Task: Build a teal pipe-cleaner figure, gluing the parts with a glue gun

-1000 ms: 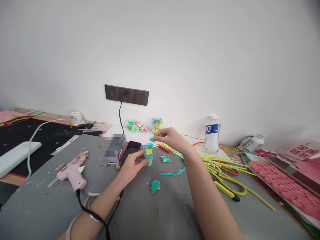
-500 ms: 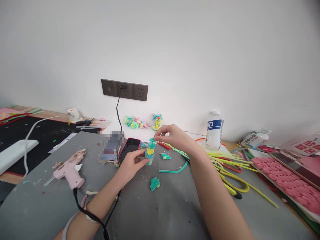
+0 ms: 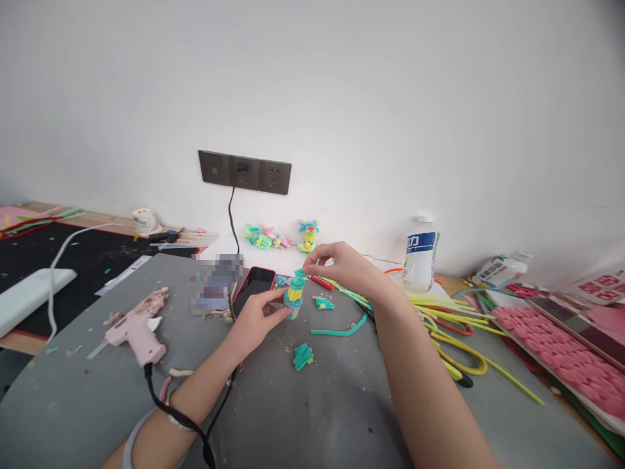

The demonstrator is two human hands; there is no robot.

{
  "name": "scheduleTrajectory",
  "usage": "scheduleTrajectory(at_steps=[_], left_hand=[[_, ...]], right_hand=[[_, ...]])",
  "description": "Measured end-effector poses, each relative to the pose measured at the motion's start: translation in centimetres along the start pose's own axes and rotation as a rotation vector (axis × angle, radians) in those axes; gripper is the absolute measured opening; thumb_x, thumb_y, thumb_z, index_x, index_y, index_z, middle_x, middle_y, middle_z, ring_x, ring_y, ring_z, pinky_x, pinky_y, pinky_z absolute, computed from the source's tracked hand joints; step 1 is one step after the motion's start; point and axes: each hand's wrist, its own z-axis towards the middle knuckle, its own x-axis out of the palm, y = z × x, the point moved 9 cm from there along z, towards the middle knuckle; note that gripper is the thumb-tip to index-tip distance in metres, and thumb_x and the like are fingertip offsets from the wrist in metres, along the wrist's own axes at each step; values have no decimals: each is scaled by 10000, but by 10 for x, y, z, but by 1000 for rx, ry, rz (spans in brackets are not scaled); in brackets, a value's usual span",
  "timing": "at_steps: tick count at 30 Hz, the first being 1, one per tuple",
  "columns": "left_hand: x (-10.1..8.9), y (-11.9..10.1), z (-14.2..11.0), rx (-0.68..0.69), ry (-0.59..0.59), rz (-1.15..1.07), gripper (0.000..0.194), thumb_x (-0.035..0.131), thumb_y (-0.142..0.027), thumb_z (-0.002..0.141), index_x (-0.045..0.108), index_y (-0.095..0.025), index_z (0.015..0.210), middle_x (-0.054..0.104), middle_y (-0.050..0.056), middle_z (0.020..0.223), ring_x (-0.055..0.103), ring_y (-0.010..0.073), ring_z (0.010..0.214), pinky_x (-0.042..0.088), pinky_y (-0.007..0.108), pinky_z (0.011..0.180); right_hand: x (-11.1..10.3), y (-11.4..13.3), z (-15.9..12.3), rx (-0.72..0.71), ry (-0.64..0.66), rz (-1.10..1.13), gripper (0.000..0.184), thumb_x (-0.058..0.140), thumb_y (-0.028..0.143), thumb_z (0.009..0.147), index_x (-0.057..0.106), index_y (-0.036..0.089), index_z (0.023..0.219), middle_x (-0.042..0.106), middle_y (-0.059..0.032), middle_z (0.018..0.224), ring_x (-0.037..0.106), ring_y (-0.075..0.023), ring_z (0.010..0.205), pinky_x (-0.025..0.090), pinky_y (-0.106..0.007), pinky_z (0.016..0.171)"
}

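L hand (image 3: 256, 320) half-curled, pinching teal-yellow fig. (image 3: 295, 295) near-upright over table (image 3: 336, 407); R hand (image 3: 344, 268) pinched tight on teal bit (image 3: 299, 273) at fig.'s top, can't tell from here if touching. Glue gun (image 3: 140, 335) off L.

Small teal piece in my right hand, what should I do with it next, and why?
Probably ease the small teal piece down onto the yellow-and-teal figure: your right hand pinches it at the figure's top, while your left hand holds the figure upright. Whether they already touch is hard to tell.
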Motion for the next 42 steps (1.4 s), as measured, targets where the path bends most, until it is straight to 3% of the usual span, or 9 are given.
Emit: scheduleTrajectory(at_steps=[7,17,24,33,42], left_hand=[[0,-1,0,-1,-6,14,433,658,-327,851,713,-195,1260,772,73,1117,673,234,872,539,312,751],[0,-2,0,20,-2,23,425,661,-332,859,715,-193,1257,770,72,1114,658,226,845,527,297,714],[0,-1,-1,25,-6,26,431,661,-334,863,710,-187,1266,776,73,1070,664,237,872,543,322,782],[0,1,0,33,-1,26,427,665,-328,863,713,-183,1262,775,67,1028,665,246,903,542,342,844],[0,1,0,30,2,22,443,660,-332,870,697,-187,1287,772,70,1035,661,252,920,541,347,849]], right_hand=[[4,4,-4,22,29,27,154,648,311,793,694,183,721,547,24,556,477,-130,534,412,-285,578],[6,3,-2,-6,60,-9,176,626,325,802,694,181,726,603,0,650,527,-156,629,401,-293,630],[6,11,-5,-36,97,32,181,617,291,789,645,189,642,605,4,615,538,-157,629,413,-289,640],[9,12,-6,-53,121,39,167,593,300,802,618,195,675,581,20,593,517,-143,588,396,-284,612],[9,10,-4,-69,116,131,175,660,360,787,602,200,826,538,52,594,495,-131,552,403,-281,600]])
